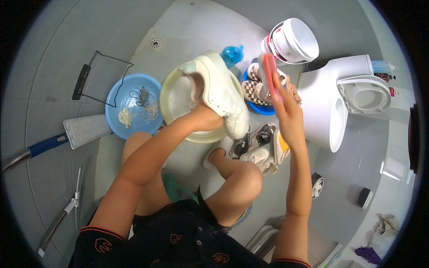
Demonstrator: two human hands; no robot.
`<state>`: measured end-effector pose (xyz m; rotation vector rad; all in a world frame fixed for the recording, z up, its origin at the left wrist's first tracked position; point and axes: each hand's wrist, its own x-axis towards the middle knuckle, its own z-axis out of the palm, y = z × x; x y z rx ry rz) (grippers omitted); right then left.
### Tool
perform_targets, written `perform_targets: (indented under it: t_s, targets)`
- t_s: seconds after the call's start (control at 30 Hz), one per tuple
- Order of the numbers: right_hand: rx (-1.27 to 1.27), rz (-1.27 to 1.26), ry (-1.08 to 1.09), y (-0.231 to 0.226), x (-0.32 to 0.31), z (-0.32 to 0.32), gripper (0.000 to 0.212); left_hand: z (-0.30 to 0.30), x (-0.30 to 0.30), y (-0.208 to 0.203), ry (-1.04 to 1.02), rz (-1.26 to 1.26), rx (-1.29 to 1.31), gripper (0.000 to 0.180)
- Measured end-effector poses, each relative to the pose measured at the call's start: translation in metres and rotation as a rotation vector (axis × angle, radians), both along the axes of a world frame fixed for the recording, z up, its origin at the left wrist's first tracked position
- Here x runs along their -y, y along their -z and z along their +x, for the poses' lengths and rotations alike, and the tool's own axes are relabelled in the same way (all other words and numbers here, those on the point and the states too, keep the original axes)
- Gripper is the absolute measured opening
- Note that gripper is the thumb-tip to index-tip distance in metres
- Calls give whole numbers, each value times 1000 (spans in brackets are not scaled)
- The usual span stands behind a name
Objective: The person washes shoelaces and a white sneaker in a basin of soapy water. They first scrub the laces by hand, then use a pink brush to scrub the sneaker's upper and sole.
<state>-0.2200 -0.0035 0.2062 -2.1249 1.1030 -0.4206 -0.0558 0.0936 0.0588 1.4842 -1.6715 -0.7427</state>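
My left hand (206, 118) grips a white sneaker (219, 89) and holds it up above a pale yellow basin (170, 114). The fingers are partly hidden by the shoe, and its sole side cannot be fully seen. To the right, my right hand (289, 114) is closed around a red-pink scrubbing brush (270, 71), raised apart from the sneaker. The brush head is slightly blurred. On the left, a light blue basin (134, 118) holds several shoelaces (143, 96), some white and some greyish.
A blue basin (263, 109) holds checkered shoes (254, 91); more shoes (261, 134) stand on the floor below it. A blue bottle (232, 56), a white bucket (295, 42) and a toilet (319, 102) are farther right. A floor wiper (87, 131) leans at left.
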Motion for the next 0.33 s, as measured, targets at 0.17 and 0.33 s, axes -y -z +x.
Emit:
perform_targets:
  t_s: [0.17,0.33]
  targets:
    - [-181,127,-196,13,-38,-33,41,4,-5,-9,33,10,-15,38]
    - [-246,-43,-251,32,-24,18,45,-21,-5,15,-1,-152,122,49]
